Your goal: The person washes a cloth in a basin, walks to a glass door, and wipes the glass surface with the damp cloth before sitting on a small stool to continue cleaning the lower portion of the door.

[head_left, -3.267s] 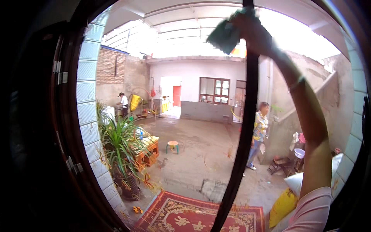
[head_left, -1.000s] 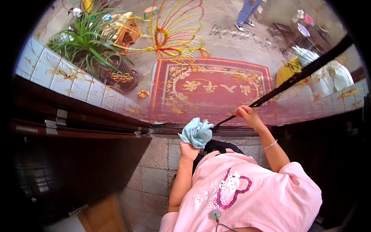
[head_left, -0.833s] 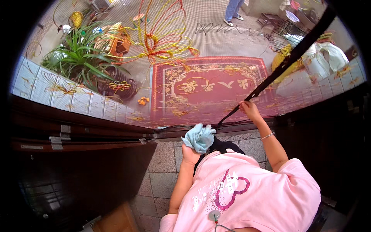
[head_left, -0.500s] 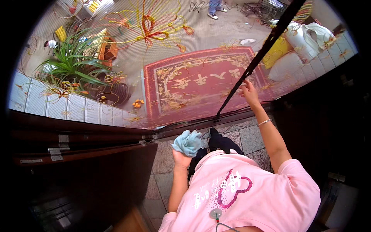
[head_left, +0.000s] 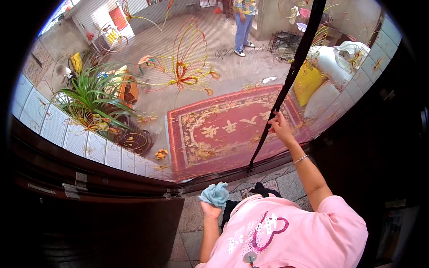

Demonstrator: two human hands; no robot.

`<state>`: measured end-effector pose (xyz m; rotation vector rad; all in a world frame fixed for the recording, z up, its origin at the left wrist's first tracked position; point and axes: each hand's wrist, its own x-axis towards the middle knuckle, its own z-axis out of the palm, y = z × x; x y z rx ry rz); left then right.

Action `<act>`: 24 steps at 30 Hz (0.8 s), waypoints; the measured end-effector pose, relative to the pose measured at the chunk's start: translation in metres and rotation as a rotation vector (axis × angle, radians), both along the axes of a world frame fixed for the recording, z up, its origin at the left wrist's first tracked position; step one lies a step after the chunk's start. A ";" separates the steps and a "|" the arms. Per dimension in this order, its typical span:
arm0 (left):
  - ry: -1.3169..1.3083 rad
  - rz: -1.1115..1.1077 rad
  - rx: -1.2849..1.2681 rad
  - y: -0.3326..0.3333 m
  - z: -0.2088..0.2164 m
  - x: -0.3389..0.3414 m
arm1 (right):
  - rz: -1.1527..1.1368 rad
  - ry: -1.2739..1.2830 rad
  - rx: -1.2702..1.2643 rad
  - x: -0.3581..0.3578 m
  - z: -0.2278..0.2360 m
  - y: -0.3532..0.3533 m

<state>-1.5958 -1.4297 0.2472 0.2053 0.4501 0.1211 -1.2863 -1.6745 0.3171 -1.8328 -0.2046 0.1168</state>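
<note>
A crumpled light blue cloth is bunched in my left hand, its fingers closed beneath it, low and in front of my body. My right hand reaches forward at the end of an outstretched arm. Its fingers are apart, with the fingertips against the black strip that runs slanting down the mesh door curtain. Whether they pinch the strip is hard to make out. Yellow and red butterfly patterns decorate the see-through mesh.
Beyond the mesh lie a red doormat, a potted plant on the left and stuffed sacks on the right. A person stands farther out. A dark door panel is at my left, above paving.
The view has tilted up, showing more of the yard. My right hand stays at the black strip, its fingers now more against it. The cloth remains in my left hand.
</note>
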 end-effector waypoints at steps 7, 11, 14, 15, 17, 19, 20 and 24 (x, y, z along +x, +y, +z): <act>-0.012 0.083 -0.043 -0.020 -0.013 0.004 | 0.076 -0.016 -0.116 0.004 -0.001 0.018; 0.061 0.128 -0.085 -0.036 -0.020 -0.002 | 0.002 -0.103 -0.255 0.015 -0.012 0.022; 0.030 0.191 -0.075 -0.043 -0.031 -0.015 | -0.009 0.005 -0.084 0.016 0.003 0.038; 0.016 0.202 -0.075 -0.047 -0.038 -0.019 | -0.038 0.105 -0.011 0.021 0.004 0.033; 0.056 0.241 -0.088 -0.053 -0.050 -0.023 | -0.024 0.067 0.028 0.030 0.001 0.021; 0.063 0.168 -0.165 -0.054 -0.045 -0.009 | 0.006 0.049 0.084 0.035 -0.002 0.011; 0.063 0.166 -0.164 -0.057 -0.043 -0.004 | 0.004 0.049 0.085 0.036 -0.005 0.007; 0.004 0.239 -0.065 -0.067 -0.027 0.019 | 0.064 -0.076 -0.050 0.035 -0.013 -0.007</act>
